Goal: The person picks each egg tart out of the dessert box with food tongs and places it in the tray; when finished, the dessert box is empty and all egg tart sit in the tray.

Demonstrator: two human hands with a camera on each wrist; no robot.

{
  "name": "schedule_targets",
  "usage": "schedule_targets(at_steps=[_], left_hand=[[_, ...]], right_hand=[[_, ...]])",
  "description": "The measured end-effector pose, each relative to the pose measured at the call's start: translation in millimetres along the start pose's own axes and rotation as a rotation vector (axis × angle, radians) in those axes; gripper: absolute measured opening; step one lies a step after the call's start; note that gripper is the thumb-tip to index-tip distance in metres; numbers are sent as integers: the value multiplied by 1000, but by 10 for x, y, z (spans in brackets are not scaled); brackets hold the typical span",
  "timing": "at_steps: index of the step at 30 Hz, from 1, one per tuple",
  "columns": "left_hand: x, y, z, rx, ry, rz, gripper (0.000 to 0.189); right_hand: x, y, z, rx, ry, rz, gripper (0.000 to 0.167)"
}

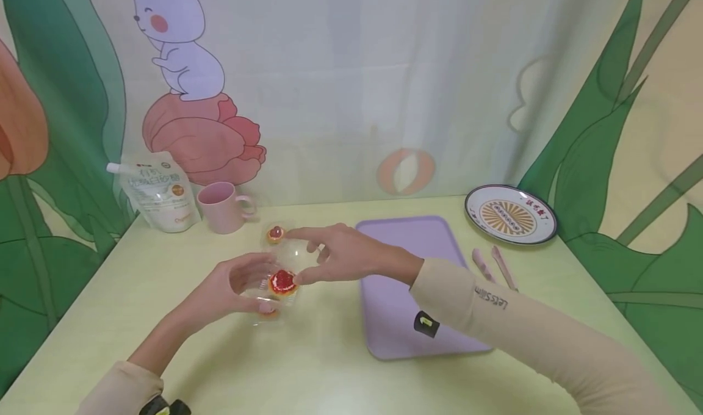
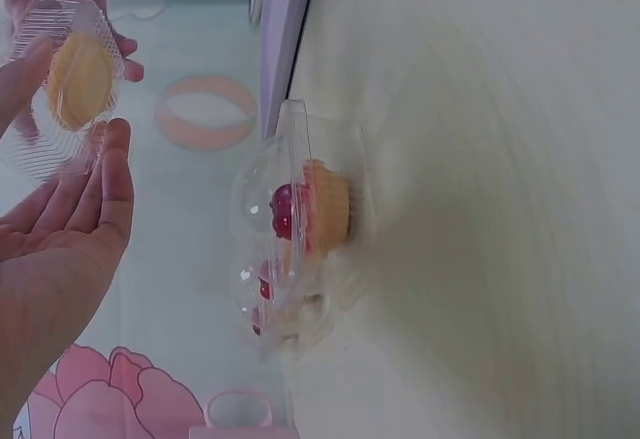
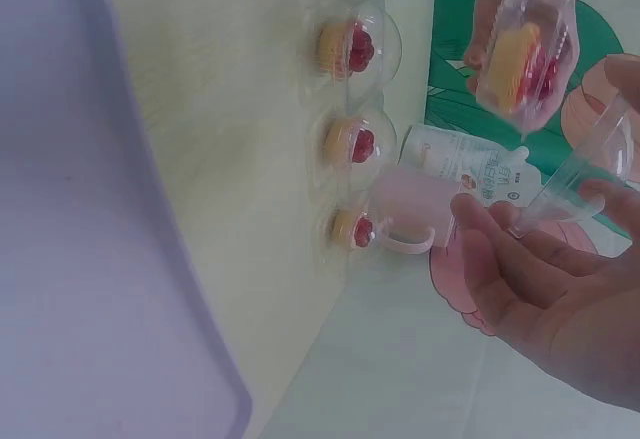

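The left hand (image 1: 230,284) grips the clear cupcake box (image 3: 525,11); the right hand (image 1: 335,251) pinches its domed lid (image 1: 296,253) — likely light, crushable, best held by rims.

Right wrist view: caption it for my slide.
Right hand holds a clear plastic lid, left hand a red-topped tart in clear plastic; three more tarts stand near a rectangular lavender tray.

Pink mug (image 1: 222,212) beside white pouch (image 1: 163,200)
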State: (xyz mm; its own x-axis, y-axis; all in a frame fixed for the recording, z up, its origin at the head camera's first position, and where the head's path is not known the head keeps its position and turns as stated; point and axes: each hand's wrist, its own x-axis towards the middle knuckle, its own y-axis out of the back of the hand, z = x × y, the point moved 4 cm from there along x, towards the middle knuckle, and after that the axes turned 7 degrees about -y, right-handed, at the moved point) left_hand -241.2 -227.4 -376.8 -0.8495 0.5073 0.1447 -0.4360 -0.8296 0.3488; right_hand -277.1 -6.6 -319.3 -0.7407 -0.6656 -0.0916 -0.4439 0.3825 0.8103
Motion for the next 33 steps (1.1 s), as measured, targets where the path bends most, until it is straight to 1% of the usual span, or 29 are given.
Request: schedule_targets(at_steps=[4, 8, 11, 15, 18, 20, 24, 27, 31, 33], left_hand=[[-110, 18, -4, 25, -28, -20, 70], [-233, 27, -40, 74, 14, -17, 68], [-326, 25, -84, 103, 44, -18, 67], [-435, 19, -127, 172, 52, -47, 68], [-500, 23, -143, 229, 61, -69, 68], [-536, 24, -165, 249, 66, -84, 69], [-606, 3, -226, 243, 79, -102, 68], [-651, -18, -263, 238, 95, -104, 68], [-709, -37, -306, 247, 143, -105, 71], [-730, -41, -332, 265, 147, -111, 71]], right_hand=[[-36, -9, 40, -13, -6, -8, 75], [-58, -70, 79, -32, -2, -10, 74], [-57, -160, 118, -44, 6, -31, 73], [-52, -316, 187, -81, 19, -71, 73], [-70, -404, 235, -97, 11, -95, 73], [-91, -444, 259, -96, 6, -110, 73], [-101, -541, 301, -110, 11, -140, 74], [-106, -625, 293, -179, 23, -146, 74], [-151, -724, 200, -326, 44, -145, 74], [-170, -763, 167, -388, 43, -146, 75]])
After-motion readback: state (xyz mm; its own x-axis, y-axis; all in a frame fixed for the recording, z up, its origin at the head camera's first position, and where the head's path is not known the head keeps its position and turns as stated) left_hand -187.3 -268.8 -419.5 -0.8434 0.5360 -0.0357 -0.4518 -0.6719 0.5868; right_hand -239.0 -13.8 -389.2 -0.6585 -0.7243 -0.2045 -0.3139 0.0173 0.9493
